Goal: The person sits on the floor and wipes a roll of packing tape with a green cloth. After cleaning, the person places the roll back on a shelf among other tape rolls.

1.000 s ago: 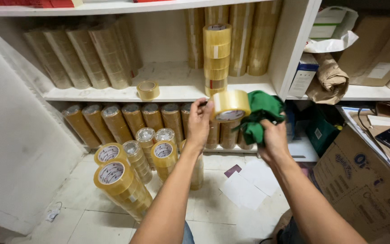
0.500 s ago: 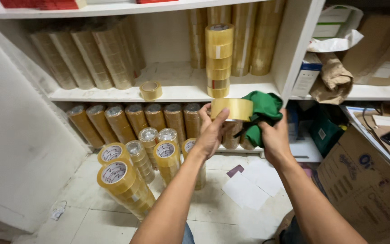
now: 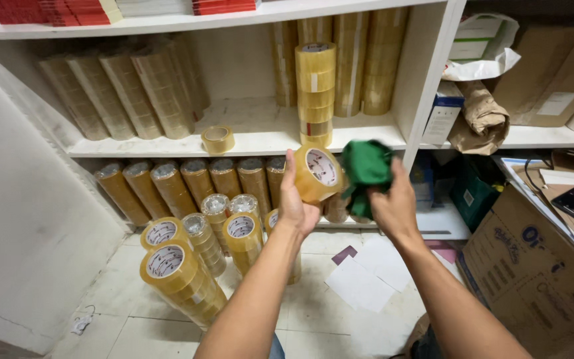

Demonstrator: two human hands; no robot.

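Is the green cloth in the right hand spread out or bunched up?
Bunched up: the green cloth sits crumpled in the right hand, not flat.

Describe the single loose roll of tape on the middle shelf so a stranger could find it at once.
Start at the white shelving unit and find its middle shelf. Left of the upright stack of rolls, one small roll of tape lies flat by the front edge. It alone sits by itself, unstacked.

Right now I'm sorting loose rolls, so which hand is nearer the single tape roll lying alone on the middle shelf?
Left. The left hand, gripping a tape roll, is just below and right of the lone roll. The right hand, clutching a green cloth, is farther right.
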